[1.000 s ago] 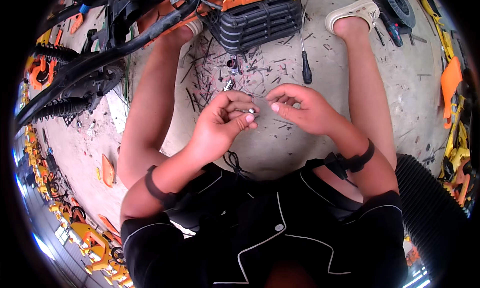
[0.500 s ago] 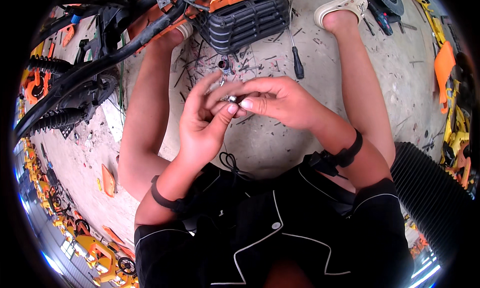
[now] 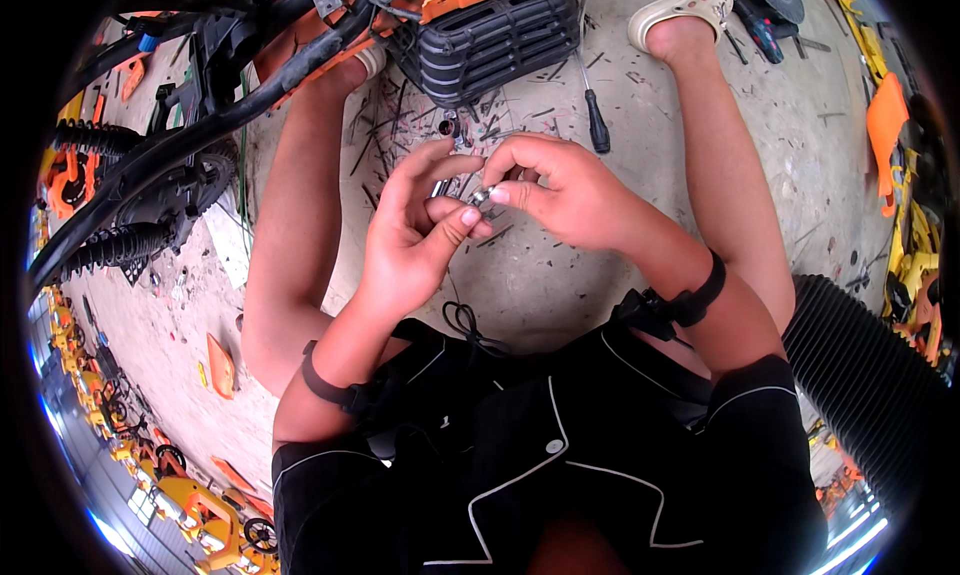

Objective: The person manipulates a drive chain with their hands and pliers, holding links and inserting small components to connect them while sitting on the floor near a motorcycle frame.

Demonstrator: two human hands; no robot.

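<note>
My left hand (image 3: 405, 250) and my right hand (image 3: 570, 195) meet between my knees, above the floor. Their fingertips pinch a small shiny metal part (image 3: 479, 196), perhaps a nut or bolt; fingers cover much of it. My right thumb and index finger grip it from the right, while my left thumb and fingertips close on it from the left. Another silvery piece (image 3: 440, 187) shows between my left fingers, too small to name. Just beyond my hands, a dark round socket-like part (image 3: 447, 128) lies on the floor.
A vehicle frame with a black tube (image 3: 210, 125) and a black slatted cover (image 3: 500, 45) stands ahead. A screwdriver (image 3: 596, 120) lies right of the cover, and a power drill (image 3: 765, 40) at far right. Dark scraps litter the floor. A black ribbed hose (image 3: 860, 365) is beside me.
My right fingers have lifted and curled more, and my left fingers have spread a little. The small metal part has shifted slightly right and shows more between the fingertips.
</note>
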